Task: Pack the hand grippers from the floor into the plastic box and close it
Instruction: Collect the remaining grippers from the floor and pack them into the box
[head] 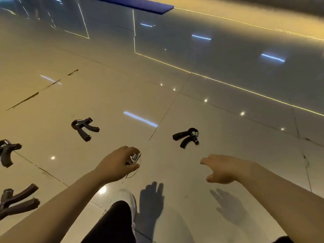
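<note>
Hand gripper (134, 157) in left hand (117, 163) — mostly hidden by fingers, only spring showing. Two hand grippers far left of it (7, 151) (17, 200) — cut by frame edge, blurred.

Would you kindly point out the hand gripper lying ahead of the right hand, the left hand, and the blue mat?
Hand gripper (187, 137): head view, where its black handles join.
Left hand (117, 163): head view, back of the hand.
Blue mat (140, 4): head view, top surface.
</note>
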The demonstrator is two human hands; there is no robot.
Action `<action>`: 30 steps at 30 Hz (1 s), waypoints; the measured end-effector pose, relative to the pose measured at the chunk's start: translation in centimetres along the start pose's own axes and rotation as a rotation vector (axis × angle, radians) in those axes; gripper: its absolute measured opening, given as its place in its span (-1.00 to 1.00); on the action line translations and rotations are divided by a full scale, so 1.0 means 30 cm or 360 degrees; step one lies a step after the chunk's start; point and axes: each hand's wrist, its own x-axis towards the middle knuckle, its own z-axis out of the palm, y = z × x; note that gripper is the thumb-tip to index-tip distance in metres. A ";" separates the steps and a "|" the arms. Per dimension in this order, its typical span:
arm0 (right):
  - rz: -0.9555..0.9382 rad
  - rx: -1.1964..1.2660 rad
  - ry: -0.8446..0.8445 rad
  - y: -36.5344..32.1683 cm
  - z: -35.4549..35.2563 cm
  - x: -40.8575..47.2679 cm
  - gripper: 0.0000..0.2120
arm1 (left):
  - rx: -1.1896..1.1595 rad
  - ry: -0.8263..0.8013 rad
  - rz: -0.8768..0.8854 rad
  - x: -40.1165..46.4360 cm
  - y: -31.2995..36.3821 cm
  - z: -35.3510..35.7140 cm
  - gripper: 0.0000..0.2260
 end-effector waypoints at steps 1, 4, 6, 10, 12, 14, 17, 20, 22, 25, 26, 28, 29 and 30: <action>-0.0034 0.0024 -0.0020 -0.004 0.006 0.041 -0.42 | -0.0012 0.0023 -0.0052 0.018 -0.041 0.022 -0.61; -0.0131 0.0130 -0.0019 -0.022 0.029 0.175 -0.38 | -0.0011 0.0146 -0.0248 0.056 -0.172 0.097 -0.57; -0.0137 0.0169 -0.0033 -0.021 0.055 0.274 -0.35 | 0.0170 0.0219 -0.0386 0.073 -0.258 0.151 -0.54; -0.0020 0.0349 -0.0090 0.013 0.092 0.459 -0.29 | 0.0322 0.0309 -0.0514 0.131 -0.399 0.234 -0.48; 0.0065 0.0624 -0.0019 0.030 0.116 0.549 -0.30 | 0.0223 0.0303 -0.0586 0.165 -0.443 0.285 -0.44; 0.0114 0.0853 0.0086 0.034 0.156 0.638 -0.30 | 0.0152 0.0267 -0.0654 0.183 -0.471 0.342 -0.36; 0.0160 0.0916 0.0241 0.020 0.206 0.763 -0.27 | 0.0201 0.0236 -0.0681 0.165 -0.498 0.404 -0.33; 0.0253 0.0889 0.0479 0.006 0.222 0.852 -0.28 | 0.0175 0.0270 -0.0708 0.151 -0.518 0.412 -0.33; 0.0302 0.0879 0.0546 0.001 0.234 0.882 -0.31 | 0.0162 0.0271 -0.0696 0.160 -0.533 0.403 -0.28; 0.0289 0.0827 0.0542 -0.004 0.248 0.899 -0.39 | 0.0206 0.0268 -0.0695 0.180 -0.544 0.387 -0.21; 0.0276 0.0811 0.0584 -0.003 0.249 0.902 -0.42 | 0.0229 0.0264 -0.0702 0.189 -0.547 0.383 -0.20; 0.0263 0.0764 0.0674 -0.003 0.258 0.894 -0.51 | 0.0249 0.0255 -0.0719 0.207 -0.546 0.374 -0.20; 0.0261 0.0746 0.0704 -0.005 0.269 0.880 -0.55 | 0.0217 0.0255 -0.0730 0.214 -0.543 0.371 -0.21; 0.0249 0.0730 0.0727 -0.007 0.286 0.860 -0.58 | 0.0176 0.0265 -0.0733 0.219 -0.539 0.372 -0.22</action>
